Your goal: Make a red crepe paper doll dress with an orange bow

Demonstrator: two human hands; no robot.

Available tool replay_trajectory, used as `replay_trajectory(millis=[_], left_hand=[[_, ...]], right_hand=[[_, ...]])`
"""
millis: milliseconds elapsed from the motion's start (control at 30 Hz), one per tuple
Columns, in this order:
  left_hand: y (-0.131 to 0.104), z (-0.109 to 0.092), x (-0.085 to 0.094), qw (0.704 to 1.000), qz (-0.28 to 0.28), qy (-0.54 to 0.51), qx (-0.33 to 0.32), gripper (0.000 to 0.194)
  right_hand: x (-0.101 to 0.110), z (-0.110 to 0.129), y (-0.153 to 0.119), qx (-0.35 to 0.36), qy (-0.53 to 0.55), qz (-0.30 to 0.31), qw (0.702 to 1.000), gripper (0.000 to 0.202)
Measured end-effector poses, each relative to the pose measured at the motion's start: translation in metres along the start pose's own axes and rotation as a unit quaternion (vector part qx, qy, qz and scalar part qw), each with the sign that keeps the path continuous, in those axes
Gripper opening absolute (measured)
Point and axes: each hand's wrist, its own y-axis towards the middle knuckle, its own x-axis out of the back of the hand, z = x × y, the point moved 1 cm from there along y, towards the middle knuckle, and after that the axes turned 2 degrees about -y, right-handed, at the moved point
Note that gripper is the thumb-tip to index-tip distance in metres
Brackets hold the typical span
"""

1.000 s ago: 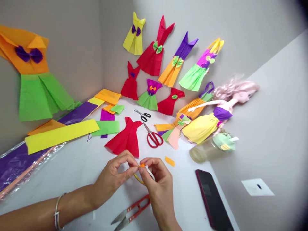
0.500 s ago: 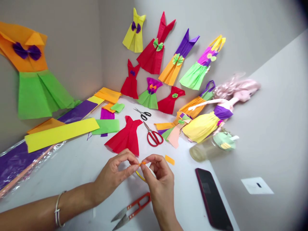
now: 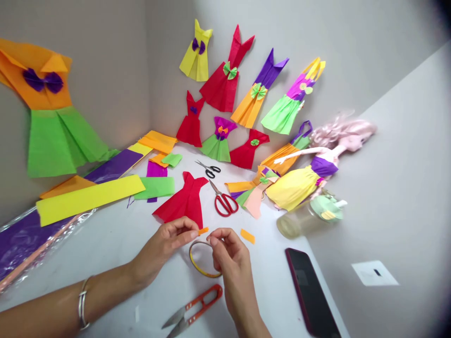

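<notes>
My left hand [image 3: 178,237] pinches a small folded strip of orange paper [image 3: 203,231], which sticks out past the fingertips. Just to its right, my right hand [image 3: 230,256] has thumb and forefinger pressed together; whatever is between them is too small to make out. Below the fingertips is a thin yellow-brown ring [image 3: 202,272], its right side partly hidden behind my right hand. A red paper dress [image 3: 183,199] lies flat beyond my left hand. Orange-handled thread snips [image 3: 195,310] rest on the table nearer to me, blades pointing left.
Red-handled scissors [image 3: 225,205] and black-handled scissors [image 3: 212,171] lie behind. To the right are an orange paper scrap [image 3: 247,236], a phone [image 3: 310,291], a jar [image 3: 299,223] and a doll [image 3: 322,164]. Yellow paper [image 3: 89,199] lies left; several paper dresses hang on the wall.
My hands have moved apart a little. The orange paper strip, earlier between both hands' fingertips, is now in my left hand only, and more of the ring shows.
</notes>
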Motion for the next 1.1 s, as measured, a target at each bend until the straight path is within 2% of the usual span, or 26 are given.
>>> replay_trajectory(millis=[200,400,500,600,800,933,1100], left_hand=[[0.003,0.0,0.003,0.994,0.077,-0.039,0.061,0.016],[0.007,-0.002,0.005,0.984,0.143,-0.036,0.101,0.017],[0.007,-0.003,0.005,0.977,0.176,-0.066,0.104,0.02],[0.005,-0.005,0.006,0.972,0.191,-0.088,0.103,0.019],[0.004,-0.01,0.01,0.962,0.224,-0.111,0.106,0.019],[0.004,-0.006,0.014,0.962,0.229,-0.114,0.1,0.017],[0.007,0.0,0.016,0.955,0.242,-0.143,0.096,0.017]], right_hand=[[0.004,-0.005,0.006,-0.031,0.07,0.045,0.996,0.028],[0.012,-0.003,0.007,-0.012,0.076,0.017,0.997,0.025],[0.015,-0.002,0.007,-0.008,0.046,0.035,0.998,0.027],[0.015,0.0,0.006,-0.017,0.025,0.085,0.996,0.031],[0.016,0.007,0.003,-0.019,0.082,0.153,0.985,0.027],[0.018,0.01,0.003,-0.005,0.109,0.169,0.979,0.021],[0.017,0.011,0.004,-0.022,0.139,0.166,0.976,0.019]])
